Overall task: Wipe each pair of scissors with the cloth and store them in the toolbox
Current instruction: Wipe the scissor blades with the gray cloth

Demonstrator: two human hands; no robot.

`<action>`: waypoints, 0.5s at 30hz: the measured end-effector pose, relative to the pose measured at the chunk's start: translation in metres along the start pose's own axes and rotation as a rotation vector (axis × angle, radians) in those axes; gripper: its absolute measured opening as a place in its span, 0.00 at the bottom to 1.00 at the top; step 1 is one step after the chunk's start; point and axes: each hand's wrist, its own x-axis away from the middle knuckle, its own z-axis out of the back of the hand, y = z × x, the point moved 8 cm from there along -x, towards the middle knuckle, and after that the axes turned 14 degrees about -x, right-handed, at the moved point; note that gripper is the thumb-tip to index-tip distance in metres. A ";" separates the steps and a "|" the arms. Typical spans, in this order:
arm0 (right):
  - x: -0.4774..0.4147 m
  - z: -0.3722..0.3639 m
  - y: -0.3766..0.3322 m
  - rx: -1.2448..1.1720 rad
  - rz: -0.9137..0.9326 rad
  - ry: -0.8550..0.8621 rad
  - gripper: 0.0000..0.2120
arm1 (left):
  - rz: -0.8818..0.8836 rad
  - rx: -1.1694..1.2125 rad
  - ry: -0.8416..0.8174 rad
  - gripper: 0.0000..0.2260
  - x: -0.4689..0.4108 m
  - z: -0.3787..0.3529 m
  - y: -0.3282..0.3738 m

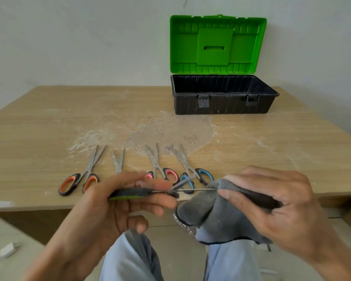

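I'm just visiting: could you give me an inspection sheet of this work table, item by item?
Surface: wooden table, whitish dusty smears in the middle.
Job's things: open toolbox at the back, green lid up; lying in a row: orange scissors, a pair with hidden handles, pink scissors, blue scissors.
Clutter: nothing seen.
Hands: left hand grips the green scissors by the handle; right hand pinches the grey cloth round the blade.
Cables: white plug with cord on the floor, lower left.
Surroundings: pale wall behind.
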 end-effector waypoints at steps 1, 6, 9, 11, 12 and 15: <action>0.000 0.000 0.005 -0.015 -0.033 -0.001 0.10 | -0.005 -0.034 -0.020 0.15 -0.001 0.000 0.000; 0.004 0.000 0.027 -0.189 -0.278 0.006 0.07 | -0.007 -0.120 -0.030 0.11 -0.002 0.001 -0.002; 0.006 0.000 0.034 -0.333 -0.397 0.039 0.07 | -0.032 -0.151 -0.043 0.14 -0.001 -0.001 -0.001; 0.005 0.000 0.033 -0.399 -0.420 0.055 0.06 | -0.041 -0.178 -0.031 0.21 0.000 -0.001 -0.001; 0.004 -0.001 0.032 -0.422 -0.428 0.065 0.06 | -0.044 -0.191 -0.004 0.24 -0.001 0.001 -0.001; 0.001 -0.002 0.030 -0.458 -0.441 0.079 0.06 | -0.052 -0.206 0.075 0.27 -0.002 0.003 -0.001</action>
